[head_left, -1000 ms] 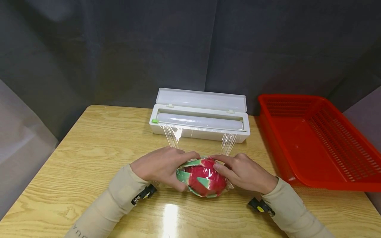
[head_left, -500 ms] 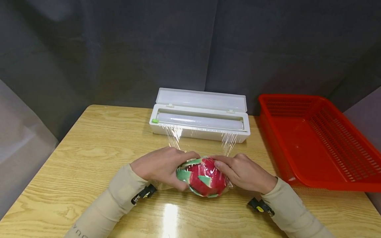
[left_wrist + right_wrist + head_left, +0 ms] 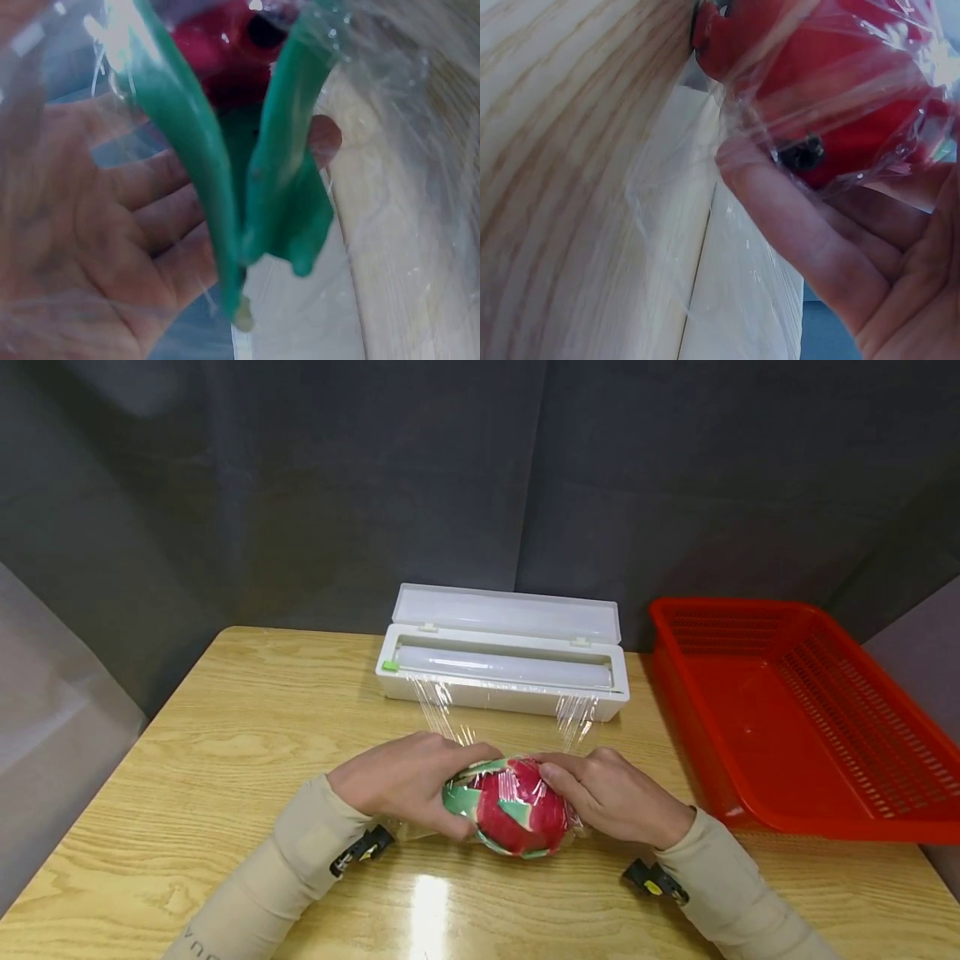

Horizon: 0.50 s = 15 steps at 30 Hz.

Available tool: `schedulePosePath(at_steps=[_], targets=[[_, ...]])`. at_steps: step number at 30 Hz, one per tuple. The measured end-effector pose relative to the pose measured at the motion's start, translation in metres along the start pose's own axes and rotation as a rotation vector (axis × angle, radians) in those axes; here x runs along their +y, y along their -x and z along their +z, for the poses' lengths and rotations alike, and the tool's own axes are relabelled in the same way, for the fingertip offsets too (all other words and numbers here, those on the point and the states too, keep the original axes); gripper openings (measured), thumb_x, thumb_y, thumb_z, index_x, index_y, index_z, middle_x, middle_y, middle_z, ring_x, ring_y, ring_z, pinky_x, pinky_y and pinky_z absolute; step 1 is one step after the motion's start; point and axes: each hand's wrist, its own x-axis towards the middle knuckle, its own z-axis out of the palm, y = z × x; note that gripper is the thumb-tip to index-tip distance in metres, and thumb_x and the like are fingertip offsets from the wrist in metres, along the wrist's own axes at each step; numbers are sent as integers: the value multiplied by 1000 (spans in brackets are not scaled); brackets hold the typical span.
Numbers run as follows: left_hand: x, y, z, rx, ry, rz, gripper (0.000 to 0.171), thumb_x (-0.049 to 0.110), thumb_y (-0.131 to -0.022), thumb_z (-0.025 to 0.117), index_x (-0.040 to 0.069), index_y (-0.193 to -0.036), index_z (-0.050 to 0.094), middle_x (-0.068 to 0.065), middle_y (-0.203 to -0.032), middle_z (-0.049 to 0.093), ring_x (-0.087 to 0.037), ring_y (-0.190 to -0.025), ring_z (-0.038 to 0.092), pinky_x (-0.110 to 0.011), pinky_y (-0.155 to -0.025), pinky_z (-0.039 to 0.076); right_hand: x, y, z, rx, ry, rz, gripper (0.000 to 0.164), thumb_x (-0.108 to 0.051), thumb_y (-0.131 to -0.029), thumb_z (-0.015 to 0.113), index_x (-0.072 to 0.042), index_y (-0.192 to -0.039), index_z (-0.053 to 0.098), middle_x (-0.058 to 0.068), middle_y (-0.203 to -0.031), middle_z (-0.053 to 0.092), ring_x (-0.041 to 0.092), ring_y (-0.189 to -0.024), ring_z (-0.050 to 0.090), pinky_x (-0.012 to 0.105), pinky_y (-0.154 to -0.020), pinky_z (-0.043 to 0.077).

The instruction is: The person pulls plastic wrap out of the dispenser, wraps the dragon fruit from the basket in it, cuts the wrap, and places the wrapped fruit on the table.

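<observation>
A dragon fruit (image 3: 517, 814) with red skin and green scales lies on its side near the middle of the table, covered in clear cling film (image 3: 840, 105). My left hand (image 3: 412, 781) grips its leafy left end, thumb on the near side. On the right end, my right hand (image 3: 618, 797) holds the fruit with thumb on top and fingers behind. In the left wrist view, green leaf tips (image 3: 289, 172) hang under the film beside the fingers. The film still runs back from the fruit to a roll (image 3: 502, 666) in a white dispenser box (image 3: 502, 697).
The dispenser's lid (image 3: 506, 612) stands raised behind it, and a green slider (image 3: 390, 666) sits at its left front corner. To the right is a red plastic basket (image 3: 795, 735). Dark cloth (image 3: 375, 485) hangs behind the wooden table (image 3: 262, 710).
The dragon fruit has turned very slightly between my hands, its scales shifting a little leftward. My right thumb has moved slightly on top. The glints on the stretched film have changed.
</observation>
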Motion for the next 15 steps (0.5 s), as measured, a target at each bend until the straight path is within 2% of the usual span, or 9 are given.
schedulePosePath(at_steps=[6,11,15], targets=[[2,1,0,-10,0,-24,72,47,-78,73,23,-143,54,12,-114,72,-1,-85,64,-17,-72,56,-2,1,2,24,-1,16,38,-33,-108,52,-12,-134,69,3,-119,79,14,-104,78,36,-90,63],[2,3,1,-7,-18,-71,82,48,-79,73,17,-150,46,10,-113,70,-4,-86,63,-19,-73,55,-4,0,3,36,5,35,39,-37,-108,52,-15,-135,68,0,-119,79,12,-104,77,36,-90,63],[2,5,2,1,-30,-87,72,48,-79,74,14,-140,54,10,-104,68,-4,-81,63,-19,-69,54,-3,0,4,29,-9,69,41,-41,-108,52,-17,-136,68,1,-122,78,15,-106,77,38,-92,63]])
